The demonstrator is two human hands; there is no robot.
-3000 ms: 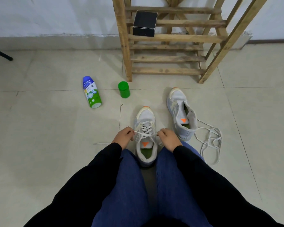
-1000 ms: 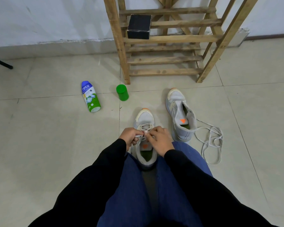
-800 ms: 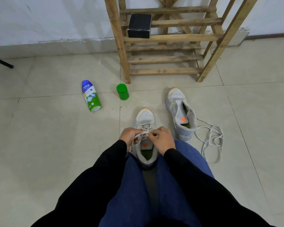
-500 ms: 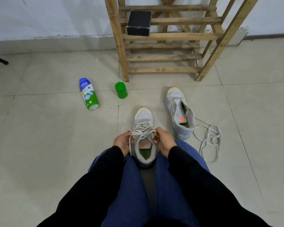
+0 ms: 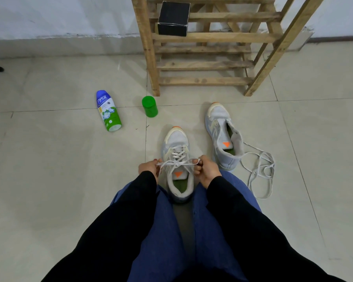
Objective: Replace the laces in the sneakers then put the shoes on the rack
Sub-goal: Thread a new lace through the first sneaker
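A person is sitting on the pale tiled floor [image 5: 59,180] near a white wall [image 5: 59,15]. The left hand [image 5: 149,168] and right hand [image 5: 207,172] are each pinching one end of the lace [image 5: 177,163] on the sneaker [image 5: 176,137] between the knees. The wooden rack [image 5: 204,65] is standing behind it.

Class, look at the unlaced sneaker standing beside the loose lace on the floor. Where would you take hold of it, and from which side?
Take the unlaced sneaker by its heel collar, coming from above and from the near side. It stands upright on its sole with its heel at the near end and its mouth gaping wide, so the rim is probably free to pinch.
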